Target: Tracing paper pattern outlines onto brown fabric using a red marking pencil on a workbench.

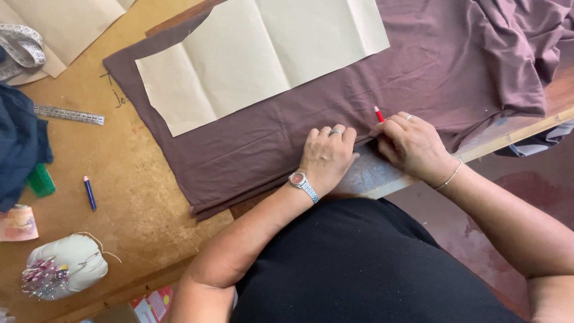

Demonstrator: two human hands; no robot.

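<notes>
A mauve-brown fabric lies spread over the wooden table, with a cream paper pattern lying on top of it. My left hand rests flat on the fabric's near edge, fingers curled, a watch on its wrist. My right hand is right beside it at the same edge, closed around a red pencil whose tip sticks up between the fingers. Both hands touch the fabric where it meets a long ruler at the table's edge.
On the left lie a blue pencil, a metal ruler, a green object, dark blue cloth, a tape measure and a white pincushion full of pins. More fabric is bunched at the top right.
</notes>
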